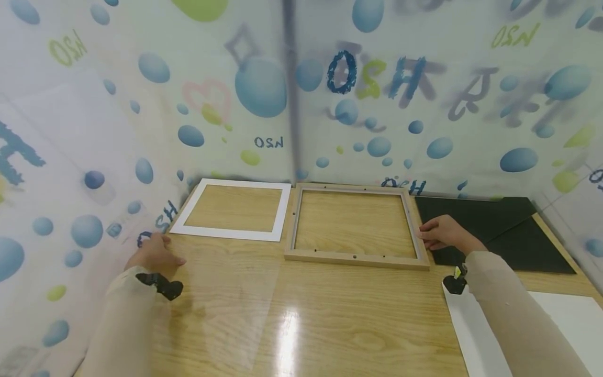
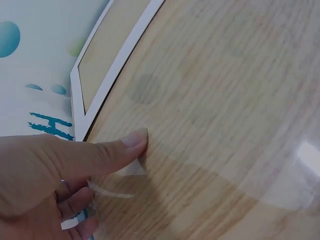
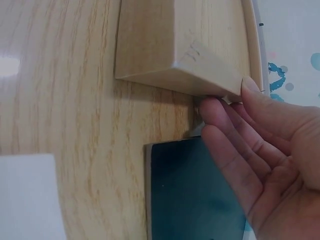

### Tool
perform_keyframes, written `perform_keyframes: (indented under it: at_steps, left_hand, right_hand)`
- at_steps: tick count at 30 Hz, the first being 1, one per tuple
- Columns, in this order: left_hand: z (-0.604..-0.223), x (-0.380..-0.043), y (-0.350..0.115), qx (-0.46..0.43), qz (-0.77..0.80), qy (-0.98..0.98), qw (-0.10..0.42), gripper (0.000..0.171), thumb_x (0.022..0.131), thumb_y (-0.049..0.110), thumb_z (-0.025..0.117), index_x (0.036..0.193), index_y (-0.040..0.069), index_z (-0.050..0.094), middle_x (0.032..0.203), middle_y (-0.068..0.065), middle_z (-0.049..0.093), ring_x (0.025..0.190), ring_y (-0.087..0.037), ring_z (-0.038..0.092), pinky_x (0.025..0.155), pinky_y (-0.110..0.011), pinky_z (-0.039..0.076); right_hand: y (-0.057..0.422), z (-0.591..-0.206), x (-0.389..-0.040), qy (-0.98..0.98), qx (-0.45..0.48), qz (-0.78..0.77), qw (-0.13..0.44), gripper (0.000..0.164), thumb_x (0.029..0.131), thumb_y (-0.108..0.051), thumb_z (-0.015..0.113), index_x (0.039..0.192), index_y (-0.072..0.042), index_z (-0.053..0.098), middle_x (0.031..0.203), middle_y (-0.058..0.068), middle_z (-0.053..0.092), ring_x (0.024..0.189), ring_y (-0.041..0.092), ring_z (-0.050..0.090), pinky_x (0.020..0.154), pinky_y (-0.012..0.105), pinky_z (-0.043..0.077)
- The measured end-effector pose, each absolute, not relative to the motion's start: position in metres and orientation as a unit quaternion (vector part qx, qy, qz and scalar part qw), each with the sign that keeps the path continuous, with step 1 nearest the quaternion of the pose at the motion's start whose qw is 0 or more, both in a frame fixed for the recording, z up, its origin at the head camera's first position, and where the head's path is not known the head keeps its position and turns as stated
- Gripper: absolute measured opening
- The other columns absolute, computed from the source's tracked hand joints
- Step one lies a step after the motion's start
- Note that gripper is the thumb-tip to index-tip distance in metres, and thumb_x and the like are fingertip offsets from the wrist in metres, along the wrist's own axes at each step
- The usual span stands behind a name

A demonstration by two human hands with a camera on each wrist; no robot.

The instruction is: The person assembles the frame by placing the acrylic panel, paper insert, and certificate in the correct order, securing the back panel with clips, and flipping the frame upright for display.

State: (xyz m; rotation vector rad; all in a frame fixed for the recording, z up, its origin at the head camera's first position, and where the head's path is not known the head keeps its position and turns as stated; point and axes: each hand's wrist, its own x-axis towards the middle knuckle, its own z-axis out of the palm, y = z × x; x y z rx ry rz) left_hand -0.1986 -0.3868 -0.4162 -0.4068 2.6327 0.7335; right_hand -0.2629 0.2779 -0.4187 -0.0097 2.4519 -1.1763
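At the left of the table, my left hand pinches the edge of a clear plastic sheet. The left wrist view shows the thumb on top of the sheet and the other fingers at its edge, partly underneath. My right hand holds the right side of a wooden picture frame, its thumb on the upper edge and fingertips beneath. The frame is open through the middle, with wood grain showing inside. Just beyond the left hand lies a white mat board with a rectangular window.
A black backing board lies right of the frame, partly behind the right hand. Nearer, a white sheet lies under the right forearm. A patterned curtain borders the wooden table at the back and sides.
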Motion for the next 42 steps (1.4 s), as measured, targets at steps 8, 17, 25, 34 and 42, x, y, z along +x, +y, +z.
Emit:
perform_keyframes:
  at_steps: [8,17,25,34,42]
  left_hand:
    - [-0.418,-0.193,-0.385,-0.113,0.285,0.945,0.110,0.097,0.069,0.036,0.079,0.127,-0.014,0.020,0.109,-0.035,0.042,0.099,-0.044,0.043,0.083,-0.054,0.037]
    - [-0.420,-0.190,-0.389,-0.112,0.296,0.945,0.079,0.075,0.077,0.020,0.073,0.127,-0.010,0.025,0.101,-0.026,0.040,0.089,-0.037,0.042,0.072,-0.044,0.040]
    - [-0.410,-0.186,-0.394,-0.073,0.302,0.949,0.042,0.051,0.077,-0.005,0.062,0.118,-0.011,0.033,0.105,-0.038,0.045,0.095,-0.048,0.045,0.081,-0.054,0.038]
    - [-0.403,-0.180,-0.395,-0.090,0.292,0.951,0.039,0.046,0.077,-0.007,0.060,0.118,-0.019,0.043,0.101,-0.033,0.053,0.093,-0.044,0.050,0.076,-0.046,0.046]
    - [-0.394,-0.170,-0.398,-0.029,0.268,0.963,0.016,0.027,0.078,0.002,0.068,0.096,-0.016,0.060,0.082,-0.023,0.062,0.077,-0.034,0.058,0.060,-0.035,0.049]
  right_hand:
    - [0.279,-0.421,-0.263,0.881,-0.004,-0.425,0.206,0.042,0.089,-0.009,0.060,0.115,0.022,0.047,0.073,0.006,0.064,0.064,0.017,0.062,0.061,0.034,0.054]
    - [0.282,-0.428,-0.263,0.881,-0.004,-0.429,0.200,0.042,0.089,-0.010,0.060,0.115,0.021,0.048,0.074,0.007,0.065,0.064,0.018,0.063,0.062,0.035,0.054]
    - [0.283,-0.429,-0.264,0.885,-0.004,-0.421,0.201,0.043,0.089,-0.011,0.060,0.115,0.021,0.048,0.076,0.008,0.065,0.065,0.019,0.064,0.062,0.034,0.055]
    - [0.285,-0.429,-0.265,0.881,0.000,-0.426,0.206,0.046,0.089,-0.012,0.060,0.118,0.021,0.046,0.077,0.008,0.065,0.066,0.018,0.064,0.063,0.034,0.054]
    - [0.286,-0.430,-0.265,0.880,-0.003,-0.428,0.204,0.047,0.089,-0.013,0.060,0.118,0.021,0.046,0.076,0.008,0.064,0.066,0.018,0.064,0.063,0.034,0.055]
